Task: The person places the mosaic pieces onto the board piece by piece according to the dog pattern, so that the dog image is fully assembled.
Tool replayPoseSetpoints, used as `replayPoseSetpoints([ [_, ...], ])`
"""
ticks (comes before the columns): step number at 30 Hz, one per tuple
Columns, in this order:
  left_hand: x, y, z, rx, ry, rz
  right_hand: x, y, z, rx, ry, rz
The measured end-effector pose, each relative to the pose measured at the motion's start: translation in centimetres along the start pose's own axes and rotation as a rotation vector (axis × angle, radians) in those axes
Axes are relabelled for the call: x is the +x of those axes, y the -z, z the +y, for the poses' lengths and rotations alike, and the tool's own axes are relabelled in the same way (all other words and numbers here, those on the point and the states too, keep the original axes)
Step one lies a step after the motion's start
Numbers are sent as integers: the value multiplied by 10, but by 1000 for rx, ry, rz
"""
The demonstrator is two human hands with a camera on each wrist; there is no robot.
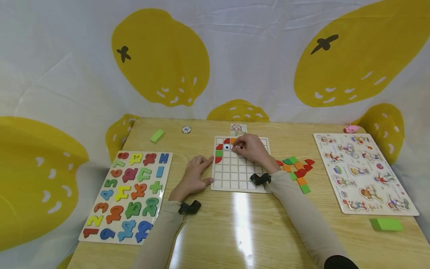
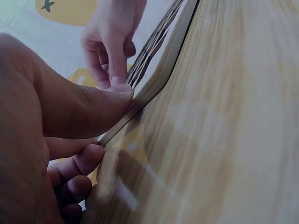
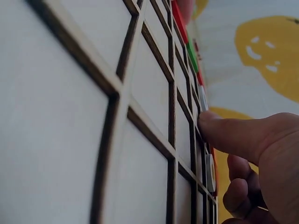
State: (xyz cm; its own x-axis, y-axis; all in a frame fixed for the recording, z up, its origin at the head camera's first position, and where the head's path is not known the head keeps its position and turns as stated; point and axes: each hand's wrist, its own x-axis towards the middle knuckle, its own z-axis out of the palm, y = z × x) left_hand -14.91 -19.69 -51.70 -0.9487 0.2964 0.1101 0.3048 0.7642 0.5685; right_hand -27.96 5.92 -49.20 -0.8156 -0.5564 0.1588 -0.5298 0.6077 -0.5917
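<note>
A hand could come in from the front of the glossy light-wood table (image 1: 215, 235), between the beige-sleeved left forearm (image 1: 156, 229) and beige-sleeved right forearm (image 1: 299, 213), then over the uncovered lower-middle cells of the white square wooden grid board (image 1: 226, 176). The left hand (image 1: 193, 176) blocks its left edge; the right hand (image 1: 250, 148) covers its upper middle. Loose flat red, green and orange tiles (image 1: 300, 173) obstruct the right side, with bare wood between them and the white picture-puzzle board (image 1: 412, 211). Another lane separates the left hand from the colourful number-puzzle board (image 1: 167, 170).
</note>
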Motion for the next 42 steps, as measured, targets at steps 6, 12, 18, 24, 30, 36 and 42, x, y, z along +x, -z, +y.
replayPoseSetpoints([
  [6, 1, 0, -1, 8, -4, 2, 0, 0, 1, -3, -14, -11],
  [12, 1, -2, -2, 1, -5, 5, -4, 3, 3, 79, -29, 10],
  [18, 4, -6, 4, 0, -16, -2, -35, 46, 23, 125, -96, 54],
  [24, 2, -5, 3, 16, 3, 11, -94, 102, 61, -25, -200, -47],
  [30, -1, -3, -4, 10, 17, 2, -124, 111, 84, -87, -217, -99],
  [36, -1, -3, -3, -2, 8, 2, -126, 105, 85, -70, -240, -66],
  [42, -1, -2, 1, -4, 4, 1, -128, 99, 87, -28, -221, -30],
])
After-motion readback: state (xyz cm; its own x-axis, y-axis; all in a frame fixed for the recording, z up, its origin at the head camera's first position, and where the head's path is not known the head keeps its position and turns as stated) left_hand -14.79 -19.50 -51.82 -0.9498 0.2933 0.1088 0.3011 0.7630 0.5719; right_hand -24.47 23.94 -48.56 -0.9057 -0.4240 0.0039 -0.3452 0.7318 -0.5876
